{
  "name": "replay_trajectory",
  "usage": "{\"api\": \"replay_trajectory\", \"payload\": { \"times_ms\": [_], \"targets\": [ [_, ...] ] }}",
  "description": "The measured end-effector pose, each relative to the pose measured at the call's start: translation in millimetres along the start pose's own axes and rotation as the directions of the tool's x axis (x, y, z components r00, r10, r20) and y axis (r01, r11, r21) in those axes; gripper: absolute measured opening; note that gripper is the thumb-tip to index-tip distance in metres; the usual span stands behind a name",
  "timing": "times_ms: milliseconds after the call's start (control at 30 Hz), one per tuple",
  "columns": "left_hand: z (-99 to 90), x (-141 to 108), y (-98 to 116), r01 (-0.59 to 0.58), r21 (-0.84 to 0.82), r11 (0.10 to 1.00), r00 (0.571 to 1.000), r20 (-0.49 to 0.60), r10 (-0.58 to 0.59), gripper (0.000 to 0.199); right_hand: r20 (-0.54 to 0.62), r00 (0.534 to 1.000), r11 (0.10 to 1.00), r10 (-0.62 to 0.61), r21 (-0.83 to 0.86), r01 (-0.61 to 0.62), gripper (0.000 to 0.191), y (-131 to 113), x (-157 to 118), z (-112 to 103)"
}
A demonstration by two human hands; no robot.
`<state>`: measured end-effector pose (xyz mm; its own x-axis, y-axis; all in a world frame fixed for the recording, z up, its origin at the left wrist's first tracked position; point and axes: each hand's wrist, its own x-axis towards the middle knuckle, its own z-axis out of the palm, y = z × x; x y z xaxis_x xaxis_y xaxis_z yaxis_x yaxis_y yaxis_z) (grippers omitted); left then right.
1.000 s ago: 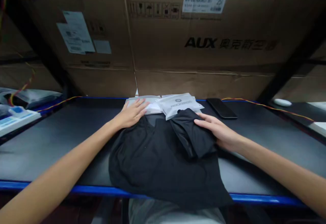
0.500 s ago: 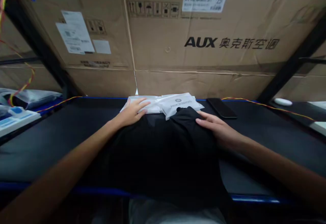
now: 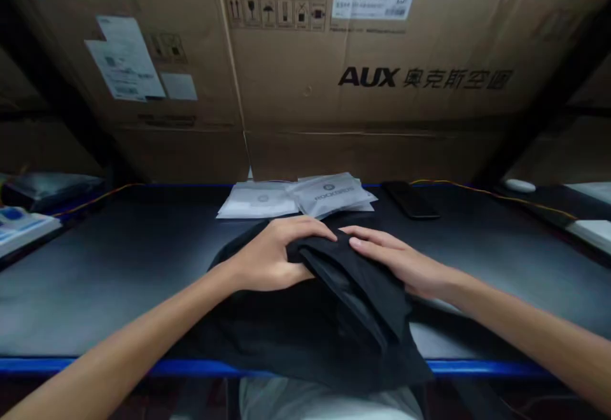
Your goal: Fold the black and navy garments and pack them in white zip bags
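Observation:
A black cloth, perhaps a garment, lies bunched on the dark table and hangs over its front edge. My left hand is closed on a raised fold of it, with the thumb below and the fingers on top. On the fold's right side, my right hand grips the same cloth, its fingertips close to those of my left hand. Part of the right fingers is hidden behind the fabric. Just beyond the cloth lie flat white packets, one left and one right with printed lettering.
A black phone lies right of the packets. Large cardboard boxes stand behind the table, which has a blue front edge. A white and blue box sits at far left, a white oval object at far right. Thin wires run along the back.
My left hand has moved right and nearer, from beside the packets onto the cloth, which is now lifted into a fold. My right hand has shifted slightly left and nearer.

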<state>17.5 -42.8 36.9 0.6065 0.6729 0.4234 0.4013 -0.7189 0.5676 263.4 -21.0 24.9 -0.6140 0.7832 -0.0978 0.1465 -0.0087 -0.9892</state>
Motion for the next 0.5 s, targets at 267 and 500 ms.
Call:
{"api": "replay_trajectory", "payload": {
  "times_ms": [267, 500],
  "targets": [
    [9.4, 6, 6, 0.350, -0.449, 0.822, 0.879, -0.146, -0.454, 0.053, 0.132, 0.955, 0.952, -0.265, -0.120, 0.281, 0.074, 0, -8, -3],
    [11.7, 7, 1, 0.348, -0.583, 0.734, 0.825, -0.181, -0.535, 0.056, 0.063, 0.944, 0.893, -0.324, -0.309, 0.327, 0.084, -1, -8, 0]
  ]
}}
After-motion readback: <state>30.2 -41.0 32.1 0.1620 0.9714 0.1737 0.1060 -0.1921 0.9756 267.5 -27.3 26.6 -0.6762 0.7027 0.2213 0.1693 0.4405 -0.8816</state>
